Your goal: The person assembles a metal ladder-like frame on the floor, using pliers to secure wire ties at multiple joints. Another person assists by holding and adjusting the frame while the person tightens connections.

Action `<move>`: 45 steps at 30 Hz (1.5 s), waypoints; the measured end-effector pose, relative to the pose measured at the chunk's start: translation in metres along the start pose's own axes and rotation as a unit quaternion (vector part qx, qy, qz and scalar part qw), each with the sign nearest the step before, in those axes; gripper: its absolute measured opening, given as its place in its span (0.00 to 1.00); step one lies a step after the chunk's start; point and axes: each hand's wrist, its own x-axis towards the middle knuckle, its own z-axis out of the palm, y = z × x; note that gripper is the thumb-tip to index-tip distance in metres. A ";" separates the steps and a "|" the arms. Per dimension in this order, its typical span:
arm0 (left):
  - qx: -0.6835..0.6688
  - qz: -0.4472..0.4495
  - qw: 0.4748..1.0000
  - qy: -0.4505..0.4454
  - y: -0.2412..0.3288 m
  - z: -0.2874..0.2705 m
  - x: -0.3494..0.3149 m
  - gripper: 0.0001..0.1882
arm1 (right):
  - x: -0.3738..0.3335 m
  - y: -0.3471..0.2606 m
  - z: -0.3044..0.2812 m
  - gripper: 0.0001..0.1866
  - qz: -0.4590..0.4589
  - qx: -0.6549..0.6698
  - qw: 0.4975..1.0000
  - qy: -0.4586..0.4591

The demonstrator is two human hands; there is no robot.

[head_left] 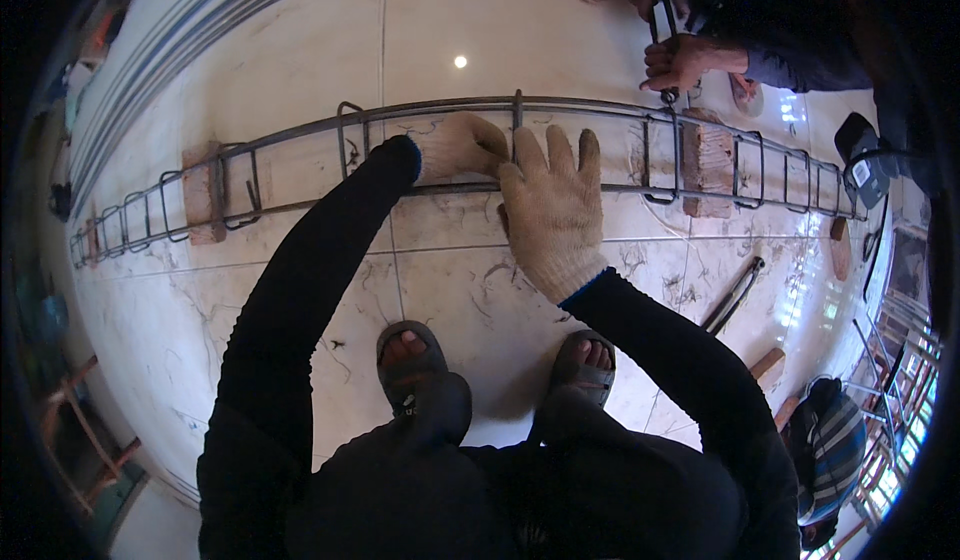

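A long steel rebar cage [430, 189] runs across the tiled floor in front of me, with square wire stirrups [518, 110] around its bars. My left hand [460, 148], in a cream knit glove, is over the cage with its fingers curled together beside the middle stirrup. What those fingers hold, if anything, is hidden. Right next to it lies my gloved right hand [553, 210], flat over the lower bar, its fingers stretched out and touching the stirrup area. Another stirrup [350, 140] stands tilted left of my hands.
Bricks [205, 195] [708, 165] prop up the cage. At the upper right, another person's hands [685, 65] grip dark-handled nippers [668, 40] at the cage. A pair of long-handled pincers [735, 295] lies on the floor at right. Loose rods [170, 70] lie at upper left; wire scraps are scattered around.
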 end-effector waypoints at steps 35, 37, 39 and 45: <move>0.237 -0.070 0.920 0.304 0.043 0.158 -0.074 0.13 | 0.025 0.018 0.005 0.07 -0.172 -0.047 0.973 -0.144; 0.217 -0.055 0.927 0.300 0.040 0.162 -0.072 0.10 | 0.020 0.020 -0.002 0.12 -0.164 -0.030 0.981 -0.100; 0.224 -0.037 0.915 0.333 0.034 0.159 -0.070 0.10 | 0.008 0.024 -0.004 0.19 -0.104 0.101 0.989 -0.010; 0.282 -0.071 0.907 0.305 0.035 0.152 -0.066 0.11 | -0.044 0.033 0.019 0.27 0.111 0.244 0.958 0.102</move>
